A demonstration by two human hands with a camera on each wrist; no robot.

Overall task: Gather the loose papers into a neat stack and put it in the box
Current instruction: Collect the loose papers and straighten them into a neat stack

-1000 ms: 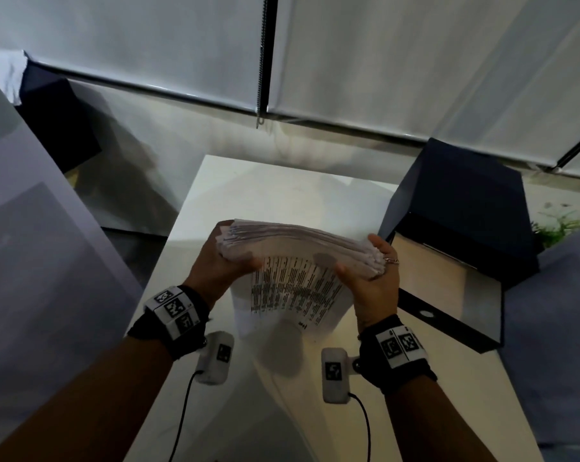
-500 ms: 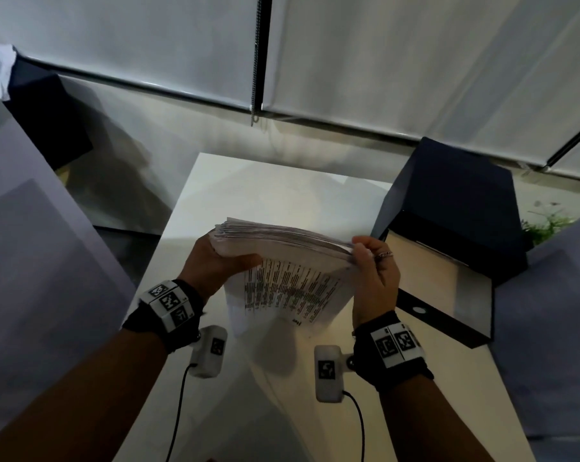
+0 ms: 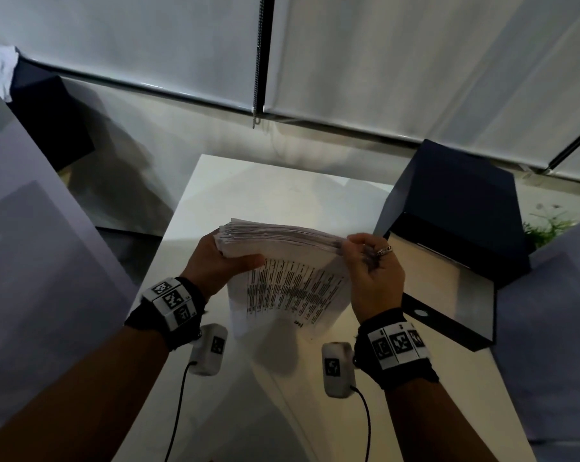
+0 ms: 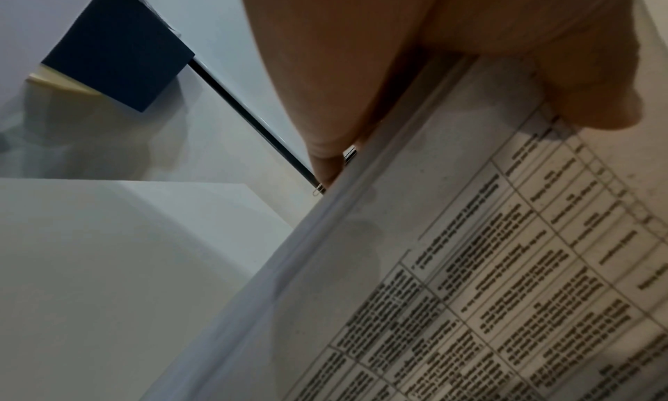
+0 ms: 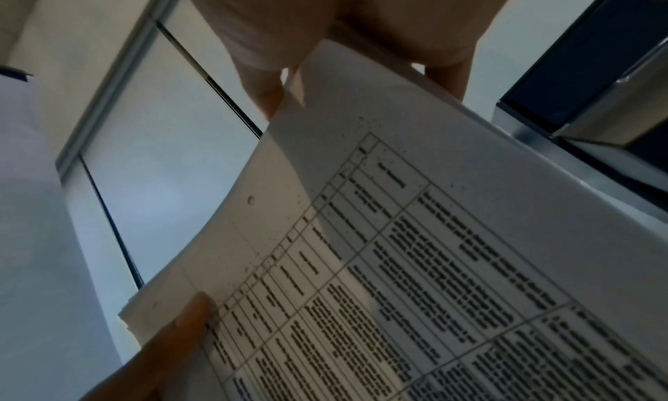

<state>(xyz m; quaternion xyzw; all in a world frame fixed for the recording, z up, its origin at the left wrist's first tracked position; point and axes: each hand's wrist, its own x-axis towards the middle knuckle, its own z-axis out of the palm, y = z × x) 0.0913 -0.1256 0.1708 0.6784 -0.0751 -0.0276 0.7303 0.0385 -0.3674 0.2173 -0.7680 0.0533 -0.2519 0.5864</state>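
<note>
Gripping the paper stack upright between them, left hand and right hand.

office | white desk | roller blinds | dark file box | printed forms

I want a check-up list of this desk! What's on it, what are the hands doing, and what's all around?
Surface: white table, bare where visible.
Job's things: paper stack held upright, printed side toward the camera, edges fanned and uneven; dark box at the right, lid up, pale inside with no papers seen in it.
Clutter: nothing seen.
Grips: left hand holds the stack's left edge, thumb on the front; right hand holds its right edge.
Cables: two black leads from the wrist cameras run toward the person.
Surroundings: white blinds with a bead cord; green plant far right; another dark box far left.
</note>
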